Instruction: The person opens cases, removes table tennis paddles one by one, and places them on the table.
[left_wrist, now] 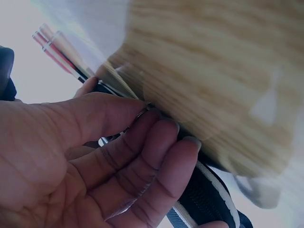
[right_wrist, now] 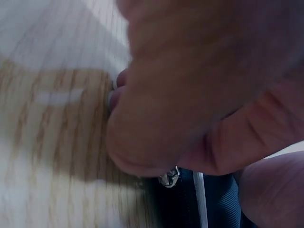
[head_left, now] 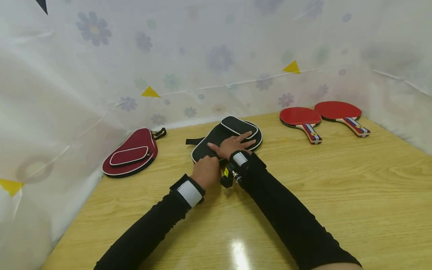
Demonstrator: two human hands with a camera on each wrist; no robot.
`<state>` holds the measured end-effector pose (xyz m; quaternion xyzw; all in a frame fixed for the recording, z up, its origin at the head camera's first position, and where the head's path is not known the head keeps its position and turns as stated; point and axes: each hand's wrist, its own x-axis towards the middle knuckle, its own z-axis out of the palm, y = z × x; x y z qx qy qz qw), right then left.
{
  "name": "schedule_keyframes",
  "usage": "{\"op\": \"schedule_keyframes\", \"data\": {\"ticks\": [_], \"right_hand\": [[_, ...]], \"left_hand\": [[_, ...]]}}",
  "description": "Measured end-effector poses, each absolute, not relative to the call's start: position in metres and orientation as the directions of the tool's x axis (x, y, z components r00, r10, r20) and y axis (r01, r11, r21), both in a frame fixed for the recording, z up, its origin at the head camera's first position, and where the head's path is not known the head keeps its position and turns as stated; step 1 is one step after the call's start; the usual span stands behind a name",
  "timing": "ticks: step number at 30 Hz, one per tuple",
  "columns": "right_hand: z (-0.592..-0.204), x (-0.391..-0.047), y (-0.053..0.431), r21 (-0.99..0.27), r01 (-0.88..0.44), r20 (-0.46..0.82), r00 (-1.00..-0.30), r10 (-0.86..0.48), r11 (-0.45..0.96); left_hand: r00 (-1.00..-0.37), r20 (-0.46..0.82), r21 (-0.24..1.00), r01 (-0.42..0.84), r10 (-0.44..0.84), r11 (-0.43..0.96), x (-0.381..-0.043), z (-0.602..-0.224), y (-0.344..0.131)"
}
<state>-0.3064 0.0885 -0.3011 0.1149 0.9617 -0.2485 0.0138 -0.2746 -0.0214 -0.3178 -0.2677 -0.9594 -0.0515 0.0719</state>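
A black table tennis bat case (head_left: 216,138) with white piping and a small zipped pocket (head_left: 239,126) lies flat on the wooden table. At its near edge my left hand (head_left: 206,170) pinches the zipper pull between thumb and curled fingers. The metal zipper slider (right_wrist: 170,178) shows just beneath those fingers in the right wrist view. My right hand (head_left: 233,146) rests on top of the case, its fingers spread across the fabric and over the pocket's corner. A black strap (head_left: 194,141) sticks out at the left of the case.
On the left lies a dark red bat case (head_left: 135,139) with its own pocket and strap. Two red table tennis bats, a nearer one (head_left: 299,116) and a farther one (head_left: 337,110), lie at the back right. A flowered sheet (head_left: 216,86) hangs behind the table.
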Motion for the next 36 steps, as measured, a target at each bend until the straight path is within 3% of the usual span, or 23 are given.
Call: {"op": "schedule_keyframes", "data": {"ticks": [12,28,36], "right_hand": [[-0.313,-0.324,0.092,-0.539,0.282,-0.128,-0.959,0.254,0.793],[-0.327,-0.343,0.108,-0.45,0.216,-0.139,-0.975,0.171,0.866],[-0.319,-0.328,0.112,-0.413,0.19,-0.135,-0.98,0.147,0.891]], "left_hand": [[-0.836,0.169,0.047,0.536,0.522,0.843,-0.273,-0.316,-0.019],[-0.826,0.137,0.048,0.557,0.547,0.829,-0.281,-0.314,-0.026],[-0.83,0.109,0.041,0.553,0.547,0.832,-0.28,-0.313,-0.03]]}}
